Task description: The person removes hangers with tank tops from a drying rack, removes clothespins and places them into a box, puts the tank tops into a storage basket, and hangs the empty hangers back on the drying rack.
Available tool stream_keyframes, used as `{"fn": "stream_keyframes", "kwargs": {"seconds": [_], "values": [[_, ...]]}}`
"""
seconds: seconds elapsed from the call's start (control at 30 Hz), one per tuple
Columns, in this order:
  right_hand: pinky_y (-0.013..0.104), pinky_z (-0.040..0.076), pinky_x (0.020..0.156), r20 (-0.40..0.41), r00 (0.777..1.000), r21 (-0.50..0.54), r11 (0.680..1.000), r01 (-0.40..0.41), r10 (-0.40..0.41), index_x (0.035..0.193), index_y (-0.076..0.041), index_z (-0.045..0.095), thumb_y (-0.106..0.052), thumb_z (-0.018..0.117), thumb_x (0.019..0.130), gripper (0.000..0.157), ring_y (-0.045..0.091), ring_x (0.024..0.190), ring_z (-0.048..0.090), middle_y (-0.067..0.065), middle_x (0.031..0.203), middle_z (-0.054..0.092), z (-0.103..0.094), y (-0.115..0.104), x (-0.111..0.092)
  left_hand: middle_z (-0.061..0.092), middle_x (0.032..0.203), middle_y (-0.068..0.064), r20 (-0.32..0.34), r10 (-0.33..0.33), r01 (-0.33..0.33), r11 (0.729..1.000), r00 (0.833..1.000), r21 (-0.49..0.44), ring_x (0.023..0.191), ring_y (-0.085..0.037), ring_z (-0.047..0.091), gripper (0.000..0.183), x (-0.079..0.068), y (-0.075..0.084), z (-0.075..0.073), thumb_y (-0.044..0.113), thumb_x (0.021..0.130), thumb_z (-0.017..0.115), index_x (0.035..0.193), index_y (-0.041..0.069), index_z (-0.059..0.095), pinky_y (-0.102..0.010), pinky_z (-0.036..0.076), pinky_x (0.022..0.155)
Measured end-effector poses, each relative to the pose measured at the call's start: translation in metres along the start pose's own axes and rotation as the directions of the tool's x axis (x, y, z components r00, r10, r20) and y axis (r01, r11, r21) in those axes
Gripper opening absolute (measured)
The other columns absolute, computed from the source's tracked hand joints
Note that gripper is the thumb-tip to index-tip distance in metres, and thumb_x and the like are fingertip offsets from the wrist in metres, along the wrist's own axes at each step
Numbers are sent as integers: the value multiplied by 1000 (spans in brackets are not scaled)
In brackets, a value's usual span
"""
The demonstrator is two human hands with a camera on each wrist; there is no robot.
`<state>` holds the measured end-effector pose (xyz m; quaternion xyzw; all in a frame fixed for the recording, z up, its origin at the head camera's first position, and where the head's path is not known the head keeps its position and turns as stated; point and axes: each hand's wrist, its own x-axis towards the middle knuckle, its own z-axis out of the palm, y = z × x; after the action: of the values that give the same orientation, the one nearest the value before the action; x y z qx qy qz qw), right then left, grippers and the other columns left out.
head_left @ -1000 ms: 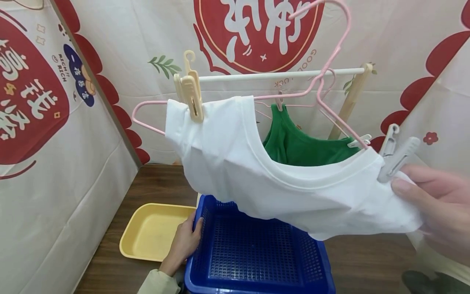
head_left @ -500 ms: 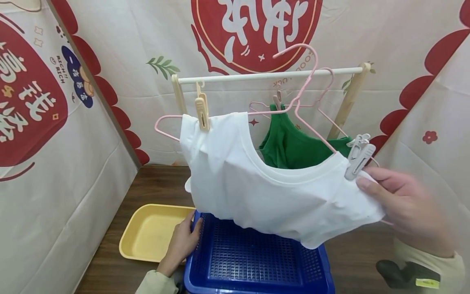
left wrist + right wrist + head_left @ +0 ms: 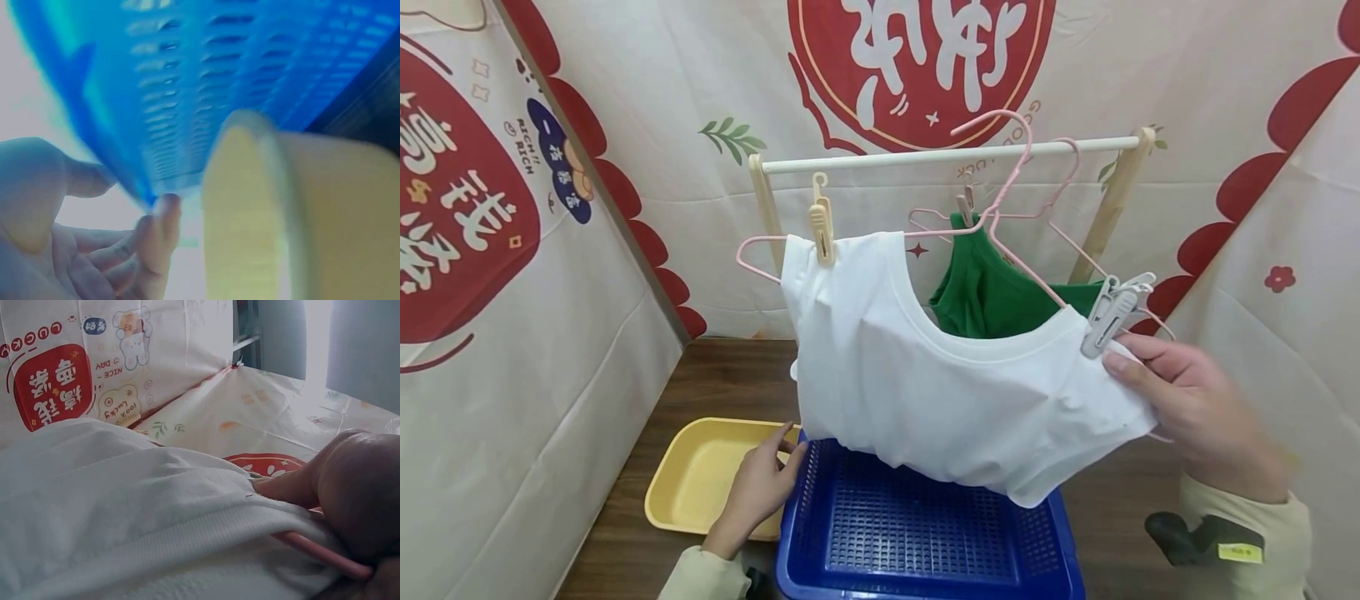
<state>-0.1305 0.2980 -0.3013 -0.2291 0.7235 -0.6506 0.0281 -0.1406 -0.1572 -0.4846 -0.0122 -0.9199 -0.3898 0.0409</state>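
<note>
A white top (image 3: 940, 375) hangs on a pink clothes hanger (image 3: 1011, 179) in the head view, tilted down toward the right. A beige clothespin (image 3: 822, 233) clips one shoulder and a grey clothespin (image 3: 1108, 321) the other. My right hand (image 3: 1195, 408) pinches the top's right shoulder over the hanger's end; in the right wrist view, white cloth (image 3: 144, 506) and the pink hanger arm (image 3: 325, 553) lie beside the thumb. My left hand (image 3: 760, 483) is at the blue basket's (image 3: 1067, 542) left rim, thumb and fingers apart and loose around it.
Behind stands a small drying rack with a white rail (image 3: 880, 160), bearing a green top (image 3: 992, 292) on another pink hanger. A yellow tray (image 3: 681, 492) sits left of the basket on the wooden table (image 3: 722, 375). Printed cloth walls (image 3: 700, 267) enclose the space.
My right hand has carried the white top on its hanger leftward and farther back, so its hook now overlaps the rail. My left hand has loosened and shifted slightly left from the basket's rim.
</note>
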Motion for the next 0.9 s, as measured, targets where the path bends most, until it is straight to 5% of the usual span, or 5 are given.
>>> {"fn": "stream_keyframes", "kwargs": {"seconds": [0.3, 0.53, 0.63, 0.9], "values": [[31, 56, 57, -24, 1000, -46, 999, 2, -3, 121, -11, 67, 5, 38, 103, 37, 22, 68, 72, 4, 92, 73, -3, 4, 2, 64, 127, -18, 37, 58, -61, 996, 998, 59, 106, -31, 66, 58, 3, 13, -31, 22, 94, 68, 142, -3, 46, -44, 57, 80], [31, 56, 58, -27, 999, -33, 999, -24, 23, 122, -12, 67, 3, 39, 104, 36, 22, 70, 72, 3, 94, 73, -3, 6, 4, 37, 155, -22, 154, 144, -153, 987, 978, 47, 138, -42, 41, 84, 6, 26, -55, 38, 91, 70, 155, 3, 27, -59, 37, 107], [30, 56, 58, -28, 999, -40, 999, -17, 16, 121, -12, 67, 3, 39, 104, 36, 22, 70, 72, 3, 94, 73, -3, 6, 5, 28, 160, -18, 192, 166, -175, 984, 967, 31, 145, -41, 30, 97, 10, 29, -57, 49, 86, 73, 157, 8, 22, -63, 30, 110], [29, 56, 57, 6, 1000, 9, 1000, 9, -9, 119, -11, 68, 5, 37, 104, 38, 19, 70, 73, 2, 92, 74, -3, 10, 6, 25, 162, -13, 225, 213, -215, 977, 951, -15, 147, -37, 28, 108, 21, 36, -52, 58, 80, 75, 158, 12, 18, -62, 30, 111]]}}
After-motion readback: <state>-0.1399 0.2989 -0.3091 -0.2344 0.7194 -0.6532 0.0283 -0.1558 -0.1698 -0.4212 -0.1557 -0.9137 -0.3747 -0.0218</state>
